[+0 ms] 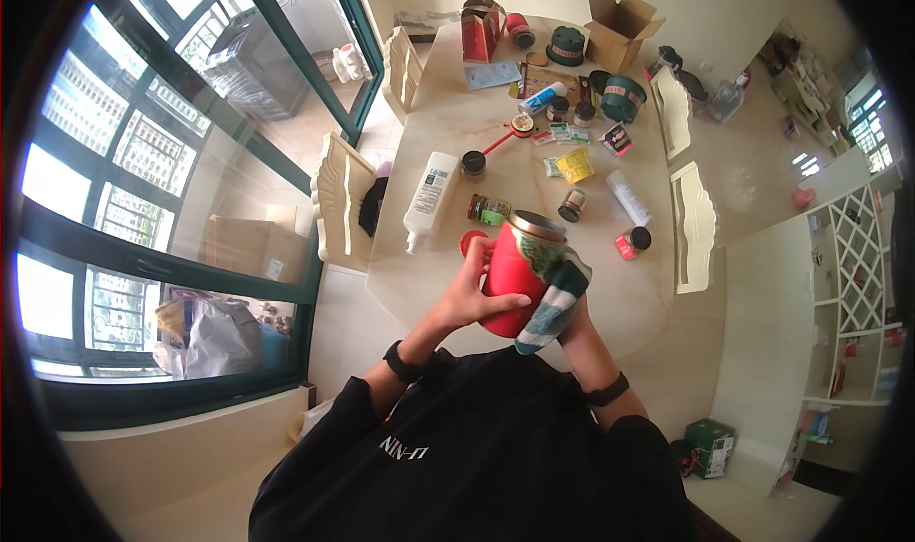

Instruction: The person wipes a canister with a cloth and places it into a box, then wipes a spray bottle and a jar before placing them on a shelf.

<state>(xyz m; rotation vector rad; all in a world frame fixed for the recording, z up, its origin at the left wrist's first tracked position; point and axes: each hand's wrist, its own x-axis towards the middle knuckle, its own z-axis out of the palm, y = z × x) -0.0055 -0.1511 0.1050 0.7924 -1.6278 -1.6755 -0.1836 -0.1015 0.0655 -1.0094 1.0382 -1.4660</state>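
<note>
Left hand [469, 299] held red canister [505, 289] over near end of counter [405, 285], fingers curled around its side. Right hand [578, 323] was behind checked cloth [560, 308]; its finger state couldn't be told. Beyond: white bottle [432, 199], then open cardboard box [615, 46].

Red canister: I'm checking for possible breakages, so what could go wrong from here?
The red canister might slip, being held close to the near edge of the table. The striped cloth, partly hiding the right hand, could make the grip on that side less sure. Tipped forward, the canister might knock the green-labelled jar just beyond.
</note>
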